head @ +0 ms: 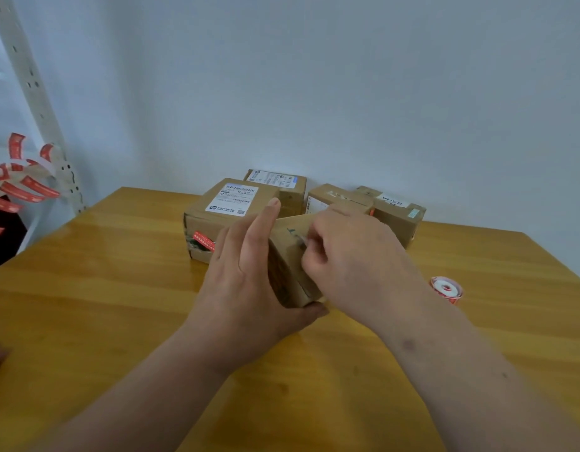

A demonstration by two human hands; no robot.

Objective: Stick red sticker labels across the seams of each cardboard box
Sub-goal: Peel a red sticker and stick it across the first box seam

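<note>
Small parcel-packing room — labelled cardboard boxes (pixel 229 207) on wooden table (pixel 119 288), perforated metal shelving upright (pixel 37 102), plain wall

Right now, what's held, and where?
Small cardboard box: left hand flat on its left side, thumb under the near bottom corner; right hand presses its near face.

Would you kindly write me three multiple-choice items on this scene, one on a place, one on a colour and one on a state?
1. Where does the sticker roll lie on the table?
A. to the right of the hands
B. on a box
C. at the left edge

2. What colour is the sticker on the labelled box?
A. blue
B. red
C. green

3. The small box is
A. untouched
B. stacked
C. held by both hands

Answers: 1 A, it lies beyond the right hand; 2 B, red shows on its front; 3 C, the left hand also clasps it.
</note>
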